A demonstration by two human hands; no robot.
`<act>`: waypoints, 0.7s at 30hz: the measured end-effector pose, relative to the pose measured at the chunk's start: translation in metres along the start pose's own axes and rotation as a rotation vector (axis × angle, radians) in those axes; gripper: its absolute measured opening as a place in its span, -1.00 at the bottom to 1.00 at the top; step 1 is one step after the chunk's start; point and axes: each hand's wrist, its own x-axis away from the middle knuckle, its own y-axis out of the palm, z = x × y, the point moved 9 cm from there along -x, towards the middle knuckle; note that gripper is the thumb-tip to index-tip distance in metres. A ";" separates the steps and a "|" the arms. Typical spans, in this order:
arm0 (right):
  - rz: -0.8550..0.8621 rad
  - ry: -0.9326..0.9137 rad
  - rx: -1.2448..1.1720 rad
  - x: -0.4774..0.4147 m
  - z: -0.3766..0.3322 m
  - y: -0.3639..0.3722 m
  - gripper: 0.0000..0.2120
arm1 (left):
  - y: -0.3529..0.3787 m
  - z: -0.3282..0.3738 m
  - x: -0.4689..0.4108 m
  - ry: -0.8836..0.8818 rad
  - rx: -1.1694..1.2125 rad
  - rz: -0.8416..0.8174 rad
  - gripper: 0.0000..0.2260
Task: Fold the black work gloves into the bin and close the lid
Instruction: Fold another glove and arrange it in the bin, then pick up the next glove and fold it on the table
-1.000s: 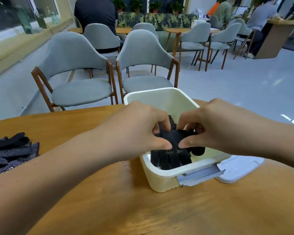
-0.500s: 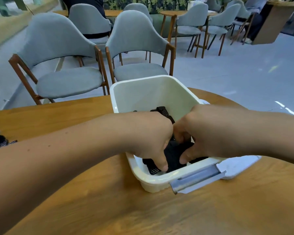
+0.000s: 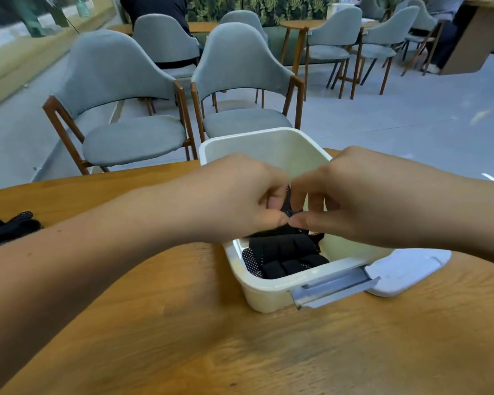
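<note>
A cream plastic bin (image 3: 271,292) stands open on the round wooden table (image 3: 183,337). Inside it lies a folded black work glove (image 3: 285,255) with a dotted palm. My left hand (image 3: 240,198) and my right hand (image 3: 351,195) meet over the bin, and both pinch a raised end of the black glove (image 3: 287,205) between thumb and fingers. The bin's pale lid (image 3: 405,272) lies flat on the table behind the bin's right side. More black dotted gloves (image 3: 9,226) rest at the table's left edge.
A grey latch handle (image 3: 334,289) sticks out from the bin's near rim. Two grey upholstered chairs (image 3: 126,109) stand just beyond the table's far edge. Further back are more chairs, small tables and seated people.
My hands pushed the glove down into the bin, then rose again. They now pinch only its upper end above the folded part. The view has tilted down slightly.
</note>
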 end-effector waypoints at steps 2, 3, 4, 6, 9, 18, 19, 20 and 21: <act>0.070 -0.013 -0.047 0.000 -0.011 -0.014 -0.73 | -0.019 -0.004 0.018 0.002 0.038 0.087 -0.86; 0.107 -0.023 -0.063 0.001 -0.018 -0.021 -0.75 | -0.028 -0.007 0.029 -0.005 0.053 0.119 -0.87; 0.143 -0.036 -0.076 0.002 -0.026 -0.027 -0.76 | -0.035 -0.011 0.041 -0.017 0.064 0.145 -0.88; 0.203 -0.064 -0.126 0.004 -0.045 -0.040 -0.76 | -0.047 -0.019 0.066 -0.044 0.080 0.192 -0.88; 0.261 -0.107 -0.219 0.010 -0.076 -0.048 -0.77 | -0.058 -0.035 0.107 -0.098 0.106 0.281 -0.88; 0.411 -0.193 -0.417 0.031 -0.163 -0.015 -0.88 | -0.039 -0.090 0.244 -0.405 0.154 0.453 -0.93; 0.433 -0.193 -0.446 0.033 -0.167 -0.007 -0.90 | -0.032 -0.097 0.253 -0.433 0.169 0.477 -0.93; 0.456 -0.191 -0.475 0.034 -0.171 0.000 -0.92 | -0.024 -0.106 0.262 -0.464 0.190 0.502 -0.93; 0.475 -0.200 -0.494 0.037 -0.178 0.008 -0.93 | -0.015 -0.113 0.274 -0.499 0.209 0.529 -0.92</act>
